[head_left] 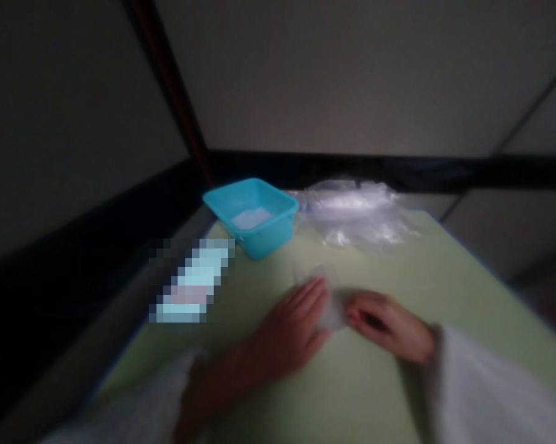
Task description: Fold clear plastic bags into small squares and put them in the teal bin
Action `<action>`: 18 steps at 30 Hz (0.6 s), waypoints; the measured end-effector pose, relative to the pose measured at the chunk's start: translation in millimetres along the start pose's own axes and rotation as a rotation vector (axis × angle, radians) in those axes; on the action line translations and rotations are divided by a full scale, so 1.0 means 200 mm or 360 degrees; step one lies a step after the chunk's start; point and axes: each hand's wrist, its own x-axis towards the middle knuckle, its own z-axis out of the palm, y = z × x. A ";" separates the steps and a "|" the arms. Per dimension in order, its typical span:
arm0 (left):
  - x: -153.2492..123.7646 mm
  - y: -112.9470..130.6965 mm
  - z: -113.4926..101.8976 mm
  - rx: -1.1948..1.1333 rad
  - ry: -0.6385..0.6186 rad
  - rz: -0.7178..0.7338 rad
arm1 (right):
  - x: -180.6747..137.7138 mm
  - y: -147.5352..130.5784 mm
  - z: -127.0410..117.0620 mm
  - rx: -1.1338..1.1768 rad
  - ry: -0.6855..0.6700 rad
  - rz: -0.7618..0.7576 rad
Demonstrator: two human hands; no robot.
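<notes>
My left hand (291,330) lies flat on the green table top (444,290), fingers stretched out and pressing on a small clear plastic bag (327,296). My right hand (386,324) rests beside it with its fingers curled, pinching the right edge of the same bag. The picture is dim and blurred, so what is inside the bag cannot be made out. Both wrists wear white sleeves.
A turquoise plastic tub (254,216) with something white in it stands at the back left of the table. A heap of clear plastic bags (356,213) lies to its right. A pixelated patch (190,280) sits at the table's left edge. Dark walls surround.
</notes>
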 end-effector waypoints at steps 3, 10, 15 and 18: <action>-0.01 -0.01 0.00 0.0046 -0.0081 -0.0034 | 0.00 0.01 0.00 -0.0143 -0.0021 -0.0133; -0.01 -0.02 0.00 0.0101 -0.0121 -0.0159 | -0.01 0.02 0.00 -0.0346 -0.0087 -0.0356; -0.02 -0.02 0.00 0.0124 -0.0136 -0.0171 | -0.02 0.03 -0.02 -0.0798 -0.0007 -0.0643; -0.02 -0.02 0.00 0.0115 -0.0131 -0.0172 | -0.02 0.02 -0.03 -0.1031 0.0039 -0.0728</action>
